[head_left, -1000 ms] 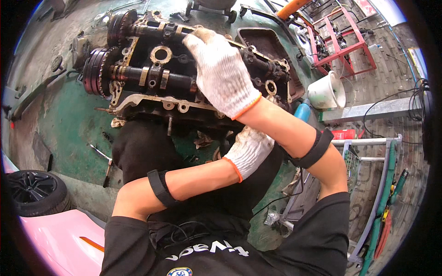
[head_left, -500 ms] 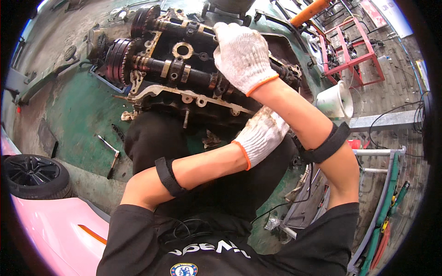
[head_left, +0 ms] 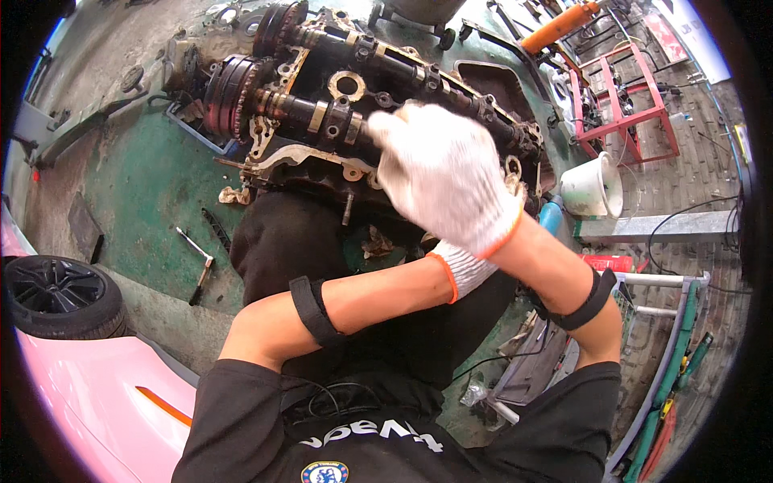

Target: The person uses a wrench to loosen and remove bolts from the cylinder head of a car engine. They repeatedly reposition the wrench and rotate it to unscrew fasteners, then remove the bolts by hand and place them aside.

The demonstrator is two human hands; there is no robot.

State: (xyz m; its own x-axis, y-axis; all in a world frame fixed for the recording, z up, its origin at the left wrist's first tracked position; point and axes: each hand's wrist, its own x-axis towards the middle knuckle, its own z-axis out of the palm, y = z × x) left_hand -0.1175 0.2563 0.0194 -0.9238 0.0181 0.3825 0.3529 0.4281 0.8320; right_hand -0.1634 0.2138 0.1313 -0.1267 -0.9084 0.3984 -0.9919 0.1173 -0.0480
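An engine cylinder head (head_left: 283,158) with dark, oily camshafts lies before my knees. The near camshaft (head_left: 299,109) bears a toothed sprocket (head_left: 233,97) at its left end. My right hand (head_left: 447,173), in a white knit glove with an orange cuff, is curled closed over the front middle of the head. Its blurred fingers hide whatever they may hold. My left hand (head_left: 469,272), gloved the same way, crosses beneath my right wrist by the head's near edge. Its fingers are hidden. A bolt or stud (head_left: 348,209) points toward me from the near side.
At left, a ratchet wrench (head_left: 200,270) lies on the green floor, near a wheel (head_left: 60,298) and a pink car panel (head_left: 113,394). To the right stand a white bucket (head_left: 592,187), a red metal frame (head_left: 624,105) and a blue bottle-like thing (head_left: 551,216).
My right hand has come back toward me and lower, off the far part of the cylinder head. My left hand has become more covered by it. The view has shifted slightly.
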